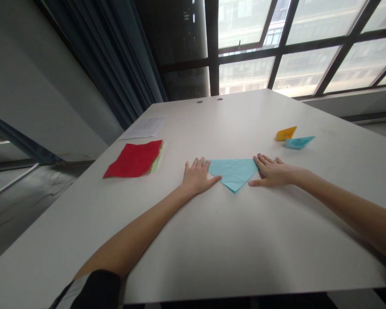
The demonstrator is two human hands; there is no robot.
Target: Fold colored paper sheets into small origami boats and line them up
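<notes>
A light blue sheet of paper [233, 171], folded into a triangle, lies on the white table [218, 240] with its point towards me and its long straight edge away. My left hand [197, 177] is laid flat with fingers spread at the left corner, its thumb reaching over the slanted side. At the right corner, the fingertips of my right hand [272, 171] touch the paper, palm down, thumb stretched apart. Part of each corner is hidden under the fingers. Creases run across the triangle.
Red paper [133, 159] lies over pale green sheets [156, 161] on the left, with a printed page [143, 128] behind. Two folded paper pieces, one yellow [285, 134] and one blue [299, 142], stand at the right. Windows [247, 73] and a curtain [116, 56] border the far side.
</notes>
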